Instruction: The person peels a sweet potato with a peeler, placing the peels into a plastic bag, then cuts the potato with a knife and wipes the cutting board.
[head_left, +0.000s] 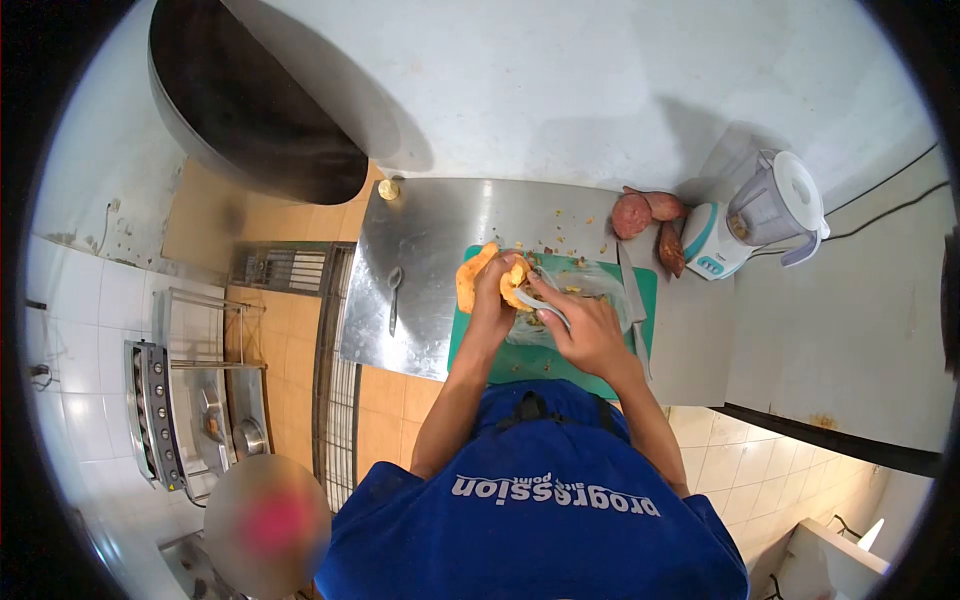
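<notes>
Over the green cutting board (480, 345), my left hand (490, 290) is wrapped round an orange piece of food (468, 282). My right hand (588, 325) is closed on a pale-handled tool (545, 305), whose tip meets the orange food between the hands. Beneath my hands a clear plastic bag (610, 290) lies on the board with small scraps. A knife (634, 290) rests along the board's right side. The tool's working end is too small to make out.
Sweet potatoes (630, 216) and a blender (780, 205) stand at the right of the steel table (430, 225). A spoon (394, 300) and a small pale round item (388, 189) are at its left. A person with a blurred head (267, 525) is at lower left.
</notes>
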